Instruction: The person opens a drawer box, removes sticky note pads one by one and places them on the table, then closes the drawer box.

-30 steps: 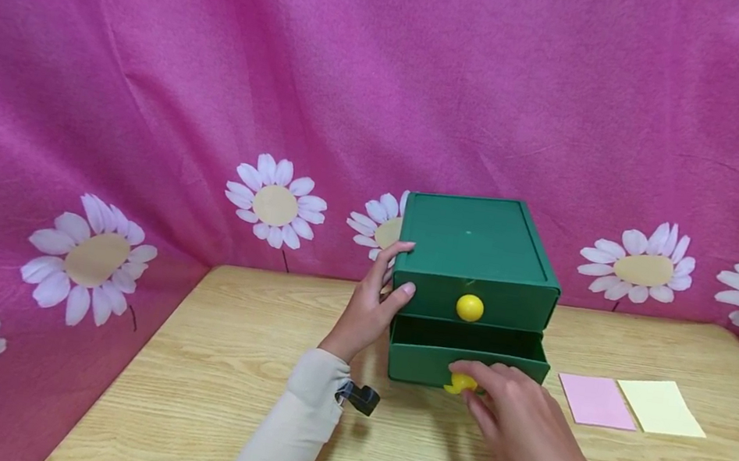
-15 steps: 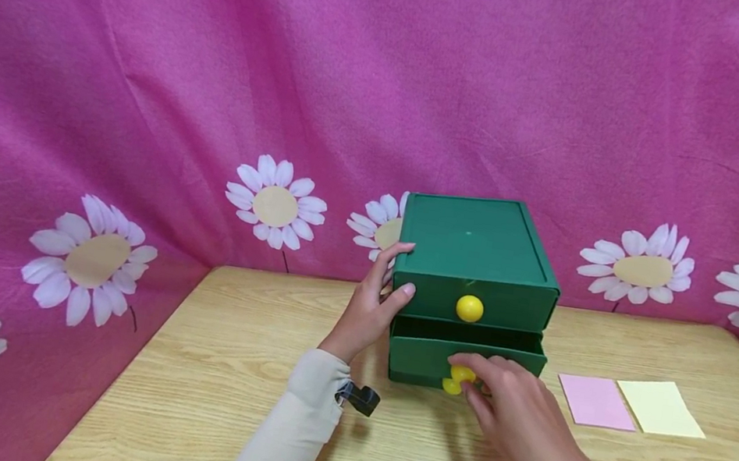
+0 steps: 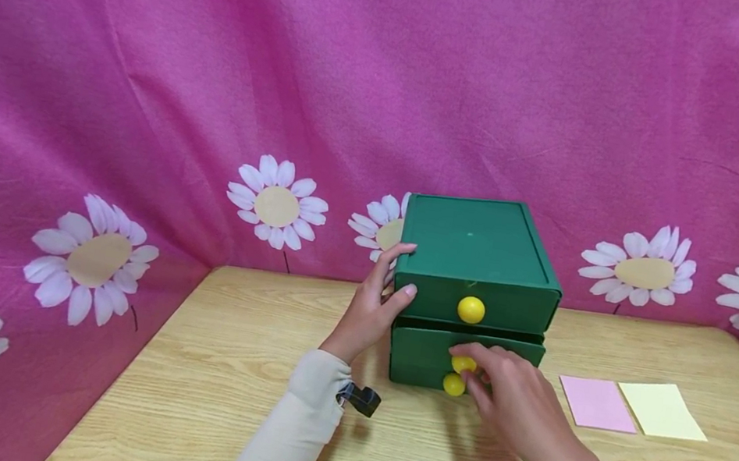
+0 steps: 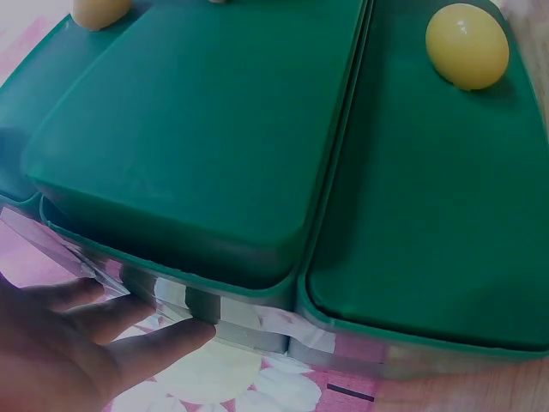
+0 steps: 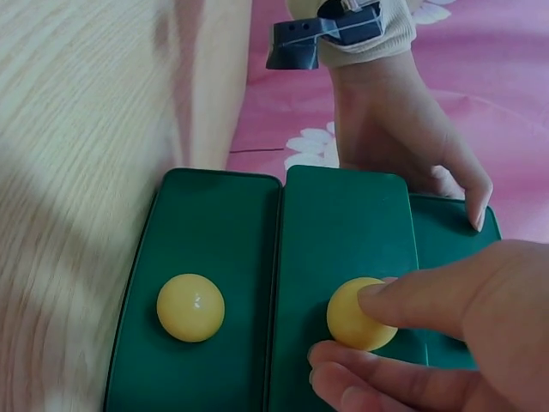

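Observation:
A green drawer cabinet (image 3: 475, 237) with clear sides stands on the table, with round yellow knobs on its stacked drawers. The middle drawer (image 3: 423, 350) sticks out a little from the front. My right hand (image 3: 522, 405) pinches that drawer's yellow knob (image 5: 356, 313) between thumb and fingers. My left hand (image 3: 369, 309) rests on the cabinet's left side, thumb on the front corner, fingers spread nearly straight along the clear wall in the left wrist view. The top drawer's knob (image 3: 471, 310) and the bottom drawer's knob (image 3: 453, 385) are untouched; both of those drawers sit flush.
A pink paper square (image 3: 597, 403) and a pale yellow paper square (image 3: 663, 409) lie to the right of the cabinet on the wooden table (image 3: 239, 354). Behind the table hangs a magenta cloth (image 3: 364, 64) printed with white daisies.
My right hand has pushed the middle drawer inward by its knob, so its gap has narrowed and the bottom knob shows fully. My left hand has stayed on the cabinet's side.

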